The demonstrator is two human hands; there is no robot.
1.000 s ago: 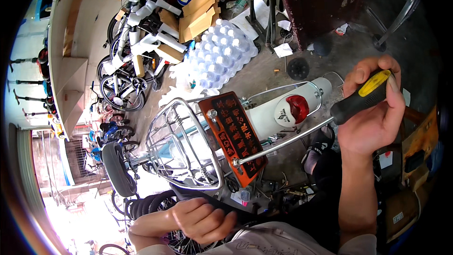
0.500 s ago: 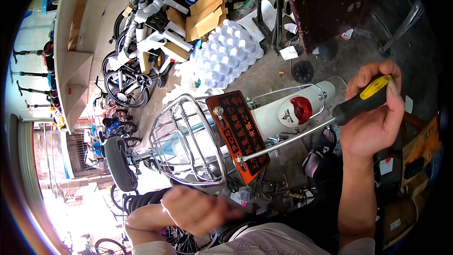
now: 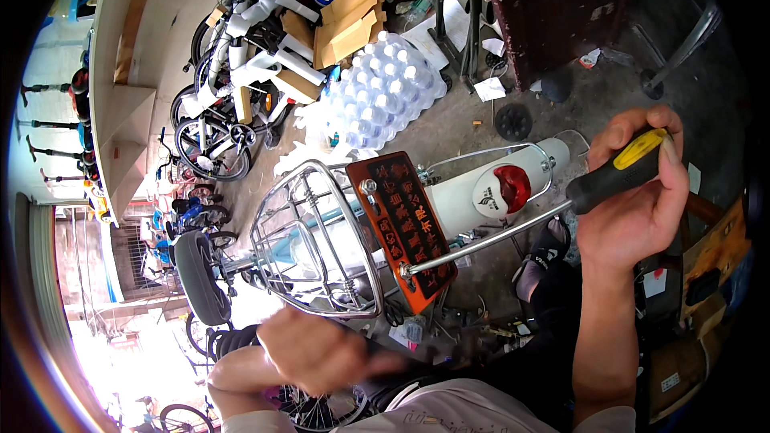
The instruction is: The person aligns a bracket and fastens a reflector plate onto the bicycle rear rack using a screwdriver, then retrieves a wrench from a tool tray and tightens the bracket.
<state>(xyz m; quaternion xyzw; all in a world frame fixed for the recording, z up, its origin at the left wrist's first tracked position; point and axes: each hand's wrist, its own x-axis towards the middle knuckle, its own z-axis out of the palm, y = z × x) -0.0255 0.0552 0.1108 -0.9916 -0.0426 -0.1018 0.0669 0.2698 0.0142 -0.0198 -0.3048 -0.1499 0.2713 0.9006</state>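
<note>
My right hand (image 3: 634, 216) is wrapped round the black and yellow handle of a screwdriver (image 3: 613, 176). Its long steel shaft slants down to the left, and the tip meets a bolt (image 3: 406, 270) at the lower corner of an orange plate (image 3: 401, 224) with dark markings. This plate stands across the end of a chrome wire rack (image 3: 317, 248) on a bicycle, above a pale fender (image 3: 469, 188) with a red reflector (image 3: 513, 188). My left hand (image 3: 317, 353) hovers below the rack, smeared by motion, so its fingers cannot be read.
Beyond the rack lies a pack of water bottles (image 3: 385, 96), next to flattened cardboard (image 3: 349, 24) and wrapped bicycles (image 3: 233, 88). The bicycle's grey saddle (image 3: 202, 277) is at left. A dark red panel (image 3: 553, 8) stands at the far right, and a wooden stool (image 3: 714, 248) nearer.
My left hand has shifted slightly left and remains blurred. My right hand keeps the screwdriver on the bolt, with almost no visible movement.
</note>
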